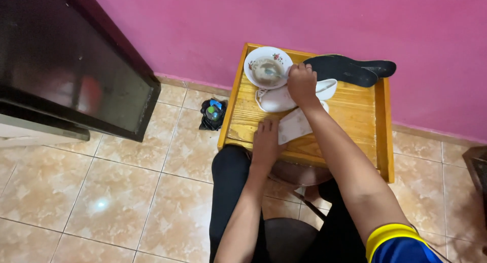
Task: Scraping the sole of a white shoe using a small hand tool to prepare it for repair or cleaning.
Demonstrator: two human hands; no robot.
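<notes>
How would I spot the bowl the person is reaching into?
Find the small wooden table against the pink wall. At its far left corner sits a round white ceramic bowl, by the right hand. It alone has red flowers on its rim and murky liquid inside.

On the table (pixel 355 116), the bowl (pixel 268 66) sits at ten o'clock, insoles (pixel 350 68) at one, shoe (pixel 284 98) between, cloth (pixel 294 126) nearer.

The right hand (pixel 301 84) covers part of the white shoe (pixel 278 98), hiding what its fingers grip. The worktop (pixel 355 116) hides the knees. The small dark bundle (pixel 212 114) on the floor is too small to identify.
</notes>
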